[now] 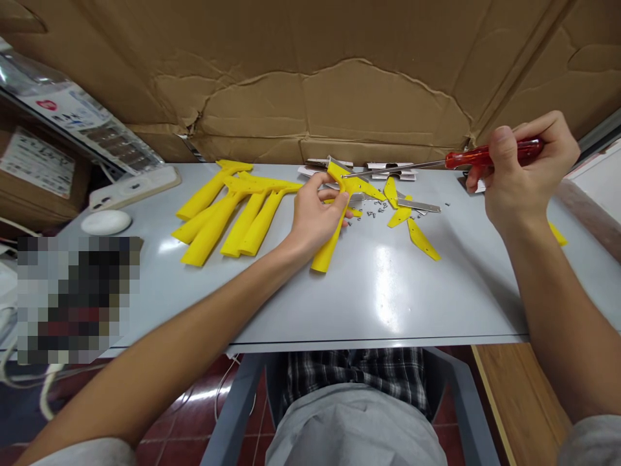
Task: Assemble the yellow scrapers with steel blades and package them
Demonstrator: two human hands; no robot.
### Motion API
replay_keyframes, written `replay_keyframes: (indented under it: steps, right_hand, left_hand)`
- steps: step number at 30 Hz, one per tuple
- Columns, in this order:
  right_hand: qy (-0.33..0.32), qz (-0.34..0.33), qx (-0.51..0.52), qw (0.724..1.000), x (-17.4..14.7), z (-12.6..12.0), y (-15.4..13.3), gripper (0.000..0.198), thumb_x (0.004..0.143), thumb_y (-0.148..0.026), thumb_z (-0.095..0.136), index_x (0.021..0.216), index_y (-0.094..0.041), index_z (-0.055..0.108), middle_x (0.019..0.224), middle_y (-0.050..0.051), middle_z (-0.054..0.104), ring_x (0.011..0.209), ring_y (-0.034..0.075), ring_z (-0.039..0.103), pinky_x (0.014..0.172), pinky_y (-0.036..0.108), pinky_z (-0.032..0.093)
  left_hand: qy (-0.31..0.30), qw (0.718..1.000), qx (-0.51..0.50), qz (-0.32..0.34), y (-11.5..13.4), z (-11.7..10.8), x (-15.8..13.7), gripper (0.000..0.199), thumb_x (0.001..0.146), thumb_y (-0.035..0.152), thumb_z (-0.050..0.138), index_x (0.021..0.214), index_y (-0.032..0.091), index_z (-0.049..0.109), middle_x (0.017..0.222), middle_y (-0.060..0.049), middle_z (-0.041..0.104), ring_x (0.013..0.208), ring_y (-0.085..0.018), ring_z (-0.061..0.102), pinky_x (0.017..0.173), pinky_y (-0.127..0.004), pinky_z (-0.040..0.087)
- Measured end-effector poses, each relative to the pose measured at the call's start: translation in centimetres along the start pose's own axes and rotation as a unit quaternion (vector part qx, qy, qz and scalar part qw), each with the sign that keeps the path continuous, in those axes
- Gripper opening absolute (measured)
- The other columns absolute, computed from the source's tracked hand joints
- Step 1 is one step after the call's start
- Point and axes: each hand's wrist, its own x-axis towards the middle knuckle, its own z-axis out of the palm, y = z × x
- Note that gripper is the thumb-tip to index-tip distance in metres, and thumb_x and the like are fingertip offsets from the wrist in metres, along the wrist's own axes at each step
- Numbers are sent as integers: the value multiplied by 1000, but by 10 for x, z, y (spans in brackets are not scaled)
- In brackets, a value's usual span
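Observation:
My left hand (317,206) grips a yellow plastic handle (326,252), whose tube-shaped end slants down toward me over the table. My right hand (524,168) is wrapped round the red grip of a screwdriver (473,157). Its long metal shaft points left, and the tip meets the upper part of the handle. Just right of my left hand lie small screws (377,210), several flat yellow pieces (424,241) with holes, and a metal strip (418,205). More yellow handles (213,226) are grouped to the left.
A cardboard wall (310,77) stands behind the grey table (320,310). Over on the left are a power strip (136,188), a white computer mouse (105,222) and a blurred-out object (82,298). White packaging strips (392,170) lie at the back.

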Motion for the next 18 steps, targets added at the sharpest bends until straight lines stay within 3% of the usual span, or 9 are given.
replay_keyframes:
  steps: [7, 13, 16, 18]
  right_hand:
    - [-2, -2, -23, 1000, -1, 1, 1, 60, 78, -63, 82, 76, -19, 40, 61, -7, 44, 42, 13, 59, 32, 19, 30]
    - [-20, -31, -37, 999, -2, -1, 4, 52, 86, -55, 77, 79, -19, 40, 63, -7, 43, 44, 12, 61, 34, 17, 32]
    - [-44, -46, -41, 997, -3, -2, 1, 47, 89, -53, 74, 82, -18, 44, 68, -5, 48, 47, 10, 62, 35, 17, 36]
    - [-77, -49, -33, 995, -3, -3, -3, 46, 82, -53, 80, 86, -18, 49, 79, -2, 57, 52, 9, 63, 38, 19, 44]
  left_hand:
    - [-3, 1000, 4, 6, 1, 1, -2, 26, 90, 25, 71, 111, 22, 56, 96, -5, 72, 68, -15, 73, 54, -22, 57]
    - [-2, 1000, 1, 9, -2, 1, -2, 24, 91, 21, 70, 110, 21, 56, 95, -5, 72, 65, -16, 73, 52, -24, 57]
    - [-3, 1000, -5, 5, -3, 1, -1, 24, 91, 22, 71, 109, 21, 55, 92, -4, 71, 65, -14, 73, 52, -21, 56]
    - [-3, 1000, -6, 2, -4, 0, -1, 24, 91, 23, 73, 107, 21, 55, 90, -4, 71, 66, -14, 73, 52, -20, 55]
